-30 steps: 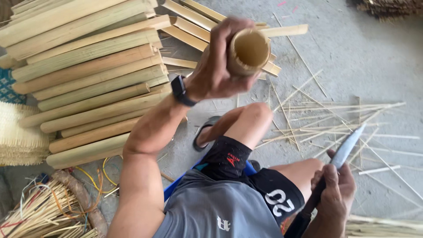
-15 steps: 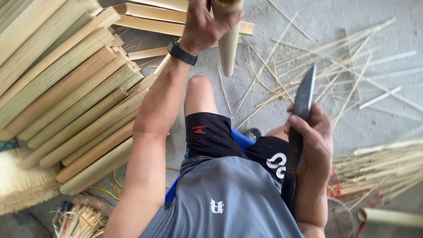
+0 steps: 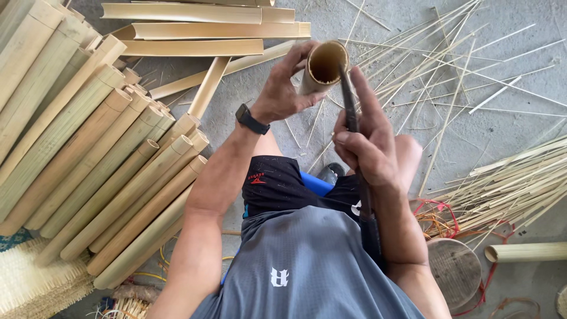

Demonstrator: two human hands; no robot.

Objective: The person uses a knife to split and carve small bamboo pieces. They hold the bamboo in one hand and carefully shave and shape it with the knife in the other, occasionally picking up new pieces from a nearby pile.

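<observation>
While my left hand (image 3: 282,88) wraps around the short bamboo tube (image 3: 322,66), holding it with its hollow mouth turned up toward me above my knees, my right hand (image 3: 366,139) is closed tight on the long dark knife (image 3: 352,127), whose blade tip lies across the tube's rim on the side nearest that hand. A black watch (image 3: 252,120) sits on my left wrist, and the knife's handle runs back along my right forearm toward my grey shirt (image 3: 307,272). Below the tube is the grey concrete floor (image 3: 472,127), where thin pale bamboo slivers (image 3: 449,65) lie scattered toward its far right corner, with a thicker bundle of strips (image 3: 508,183) along the right edge. Split bamboo slats (image 3: 195,29) lie flat at the far edge. A big stack of whole bamboo poles (image 3: 88,159) fills the left side, leaning across each other. Near my right elbow sits a round wooden block (image 3: 453,269), with red cord (image 3: 440,215) beside it and one more bamboo tube (image 3: 525,252) at the right edge. Woven pale matting (image 3: 32,277) shows at the near left corner.
</observation>
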